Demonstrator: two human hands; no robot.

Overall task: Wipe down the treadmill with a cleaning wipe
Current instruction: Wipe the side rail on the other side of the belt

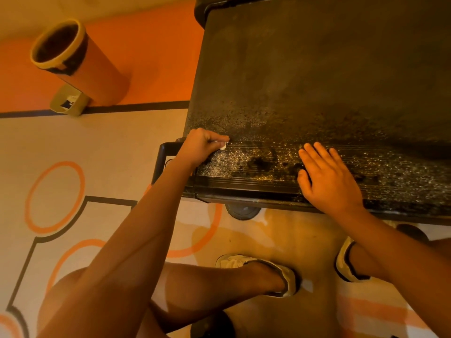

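Observation:
The dark treadmill belt (317,76) fills the upper right, its near end speckled with wet patches and dark smears. My left hand (203,146) is curled at the belt's near left corner and grips a small white cleaning wipe (223,145), of which only a corner shows below the fingers. My right hand (327,176) lies flat with fingers spread on the belt's near edge, holding nothing. Both my forearms reach in from below.
An orange bin (80,62) with a dark liner stands on the floor at upper left, a small tan box (69,100) at its base. A black frame bar (162,159) juts out left of the treadmill. My knees and shoes (258,267) are on the patterned floor below.

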